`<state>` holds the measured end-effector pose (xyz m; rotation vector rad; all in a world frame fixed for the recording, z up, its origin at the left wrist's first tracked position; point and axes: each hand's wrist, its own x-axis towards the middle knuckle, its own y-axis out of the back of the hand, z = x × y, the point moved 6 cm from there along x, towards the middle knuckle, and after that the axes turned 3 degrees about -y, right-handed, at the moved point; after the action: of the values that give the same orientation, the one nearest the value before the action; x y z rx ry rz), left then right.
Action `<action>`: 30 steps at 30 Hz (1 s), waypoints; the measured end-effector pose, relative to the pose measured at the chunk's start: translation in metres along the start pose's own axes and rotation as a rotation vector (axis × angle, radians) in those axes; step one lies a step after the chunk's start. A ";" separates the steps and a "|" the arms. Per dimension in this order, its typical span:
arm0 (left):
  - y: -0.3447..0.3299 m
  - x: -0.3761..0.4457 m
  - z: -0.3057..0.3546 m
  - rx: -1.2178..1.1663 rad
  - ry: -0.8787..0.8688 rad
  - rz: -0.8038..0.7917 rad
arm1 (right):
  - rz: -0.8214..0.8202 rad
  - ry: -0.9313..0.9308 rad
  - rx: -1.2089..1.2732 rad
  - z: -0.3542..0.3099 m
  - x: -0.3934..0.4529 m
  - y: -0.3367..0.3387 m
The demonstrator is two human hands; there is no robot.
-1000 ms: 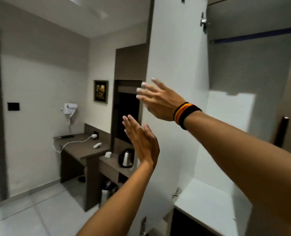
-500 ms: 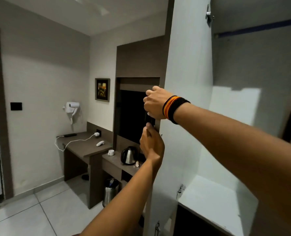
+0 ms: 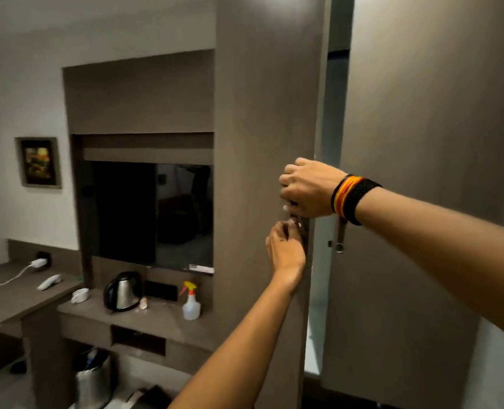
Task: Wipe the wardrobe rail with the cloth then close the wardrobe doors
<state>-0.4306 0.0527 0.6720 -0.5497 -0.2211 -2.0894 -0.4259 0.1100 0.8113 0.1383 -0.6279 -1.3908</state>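
Note:
The left wardrobe door (image 3: 262, 113), brown wood grain, stands almost shut, with a narrow gap to the right wardrobe door (image 3: 421, 143). Both hands grip the left door's vertical handle near its right edge. My right hand (image 3: 306, 188), with a black, orange and yellow wristband, is closed on the upper part. My left hand (image 3: 286, 246) holds the handle just below it. The right door's handle (image 3: 340, 237) hangs free beside them. A short blue strip of the rail (image 3: 337, 53) shows through the gap. No cloth is in view.
A counter (image 3: 156, 317) at the left carries a kettle (image 3: 121, 290), a spray bottle (image 3: 191, 302) and a cup (image 3: 81, 295). A dark TV screen (image 3: 147, 214) hangs above it. A desk (image 3: 15, 293) with a charger cable lies further left, and a metal bin (image 3: 93, 382) stands on the floor.
My open hands closed on the left door's handle and swung the door toward shut. Its white inner face turned away, and the wardrobe interior shrank to a narrow gap.

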 end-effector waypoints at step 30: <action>-0.160 0.113 -0.044 0.311 -0.097 -0.246 | -0.256 -0.733 0.105 0.111 -0.023 -0.196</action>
<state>-0.6301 0.0397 0.6942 -0.4518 -0.6870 -2.2084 -0.6514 0.1217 0.8084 -0.2305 -1.3268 -1.6555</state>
